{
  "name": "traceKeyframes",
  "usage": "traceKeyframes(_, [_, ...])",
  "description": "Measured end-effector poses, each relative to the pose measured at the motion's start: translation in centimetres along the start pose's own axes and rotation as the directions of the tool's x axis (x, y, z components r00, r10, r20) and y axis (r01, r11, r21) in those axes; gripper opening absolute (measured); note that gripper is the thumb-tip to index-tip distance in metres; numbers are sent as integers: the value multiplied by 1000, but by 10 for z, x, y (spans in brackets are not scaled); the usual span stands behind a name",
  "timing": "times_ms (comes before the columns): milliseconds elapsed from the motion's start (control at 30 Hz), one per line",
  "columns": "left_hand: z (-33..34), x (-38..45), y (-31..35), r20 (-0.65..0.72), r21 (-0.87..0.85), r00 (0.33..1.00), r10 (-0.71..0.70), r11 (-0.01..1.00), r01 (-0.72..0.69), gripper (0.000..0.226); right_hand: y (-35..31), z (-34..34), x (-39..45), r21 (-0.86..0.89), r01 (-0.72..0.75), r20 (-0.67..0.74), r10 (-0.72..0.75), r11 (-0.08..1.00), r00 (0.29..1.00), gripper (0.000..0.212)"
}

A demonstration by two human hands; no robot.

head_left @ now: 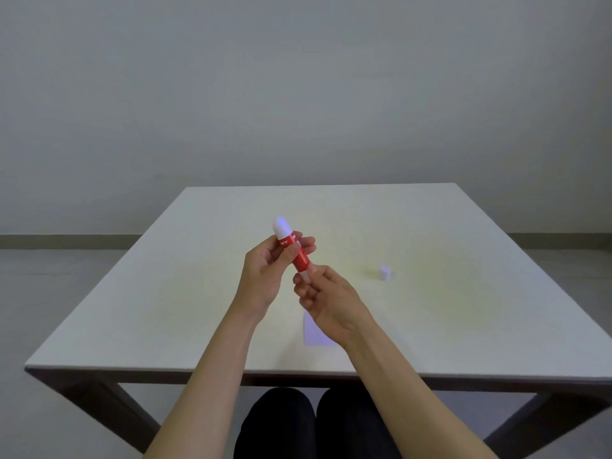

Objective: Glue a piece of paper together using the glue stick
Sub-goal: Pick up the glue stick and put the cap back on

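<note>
I hold a red glue stick (296,251) in the air above the middle of the table, tilted, with its white glue end (281,226) pointing up and away. My left hand (265,273) wraps the upper red barrel. The fingertips of my right hand (326,301) pinch the white base knob at the stick's lower end. The white cap (384,272) stands alone on the table to the right. A small white piece of paper (313,331) lies flat on the table below my right hand, partly hidden by the wrist.
The pale table (165,309) has dark wooden legs, and its near edge runs just above my knees. A plain grey wall and floor lie behind it.
</note>
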State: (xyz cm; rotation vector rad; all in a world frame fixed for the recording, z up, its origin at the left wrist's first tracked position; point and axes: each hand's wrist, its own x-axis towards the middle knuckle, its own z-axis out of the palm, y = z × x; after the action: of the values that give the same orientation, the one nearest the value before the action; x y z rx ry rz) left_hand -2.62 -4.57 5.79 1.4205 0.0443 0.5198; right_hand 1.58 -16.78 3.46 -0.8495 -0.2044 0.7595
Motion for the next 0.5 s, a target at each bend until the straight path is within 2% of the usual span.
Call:
traceKeyframes(33, [0, -1, -1, -8, -2, 1000, -2, 1000, 2, 15, 5, 0, -1, -130, 142, -24, -147, 981, 989, 11])
traceKeyframes(67, [1, -2, -2, -12, -1, 1000, -3, 1000, 3, 15, 10, 0, -3, -333, 284, -39, -313, 899, 949, 16])
traceKeyframes(100, [2, -3, -2, -11, 3, 1000, 0, 1000, 0, 15, 15, -1, -3, -550, 379, -33, -472, 745, 881, 22])
traceKeyframes(133, [3, -4, -2, -7, 8, 1000, 3, 1000, -3, 16, 19, -2, -3, -698, 409, -15, -583, 588, 813, 28])
traceKeyframes(167, [4, -5, -2, -3, 12, 1000, 1, 1000, -1, 16, 21, -5, -1, -769, 413, 10, -638, 487, 770, 32])
traceKeyframes(200, [5, -5, -2, -2, 16, 1000, 0, 1000, 0, 16, 20, -6, -2, -785, 409, 20, -641, 466, 768, 31])
traceKeyframes(233, [5, -5, -1, -3, 20, 1000, 1, 1000, -1, 16, 16, -6, -3, -753, 385, 5, -580, 534, 814, 25])
traceKeyframes(267, [5, -5, -1, -6, 26, 1000, 2, 1000, -1, 16, 9, -3, -4, -669, 308, -32, -441, 676, 897, 23])
traceKeyframes(300, [4, -5, -1, -8, 33, 1000, -1, 999, 1, 15, 3, -2, -4, -551, 170, -58, -240, 817, 969, 33])
traceKeyframes(333, [4, -6, -1, -7, 36, 1000, -7, 999, 7, 15, -3, -2, -4, -427, 4, -55, -30, 904, 998, 49])
traceKeyframes(367, [4, -7, -1, -2, 31, 1000, -12, 999, 12, 16, -8, -5, -4, -332, -126, -26, 124, 935, 992, 60])
traceKeyframes(400, [5, -7, -2, 5, 20, 1000, -16, 1000, 16, 16, -11, -6, -5, -260, -188, 6, 196, 947, 981, 61])
traceKeyframes(433, [6, -8, -2, 13, 7, 1000, -17, 1000, 17, 16, -11, -8, -5, -197, -197, 28, 206, 960, 978, 55])
traceKeyframes(500, [8, -8, -2, 15, -14, 1000, -12, 1000, 12, 15, -8, -8, -6, -53, -137, 47, 139, 989, 989, 35])
